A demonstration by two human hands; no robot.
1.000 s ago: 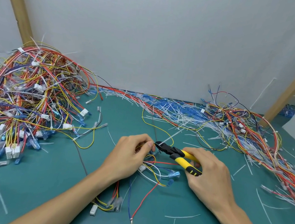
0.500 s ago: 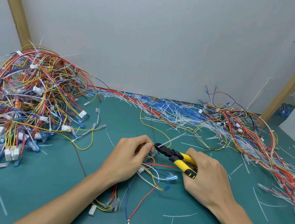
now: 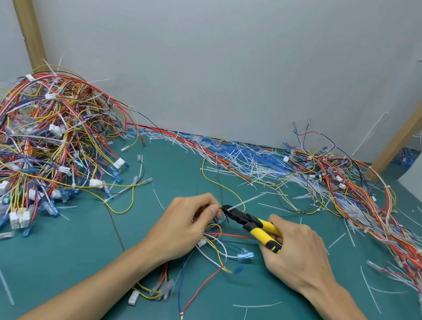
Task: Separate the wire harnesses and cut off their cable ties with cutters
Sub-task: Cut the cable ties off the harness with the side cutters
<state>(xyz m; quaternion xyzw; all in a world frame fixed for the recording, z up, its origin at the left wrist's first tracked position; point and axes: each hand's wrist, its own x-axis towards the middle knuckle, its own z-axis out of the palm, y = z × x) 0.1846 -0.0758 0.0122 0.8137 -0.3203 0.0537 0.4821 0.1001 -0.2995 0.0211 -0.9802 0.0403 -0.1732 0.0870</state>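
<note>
You have 1 view only, from the wide-angle camera on your head. It faces forward and down across the green desk [image 3: 60, 274] toward the white wall [image 3: 216, 55] at its far edge. It sits close: your forearms enter at the bottom edge, and your left hand [image 3: 183, 227] and right hand [image 3: 299, 254] lie just below centre. Sideways it reaches the left wooden post [image 3: 24, 12] and the right wooden post [image 3: 420, 115].

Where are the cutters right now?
Head view, centre of the green mat: the cutters are in the right hand, black tip against the wire harness the left hand pinches.
</note>
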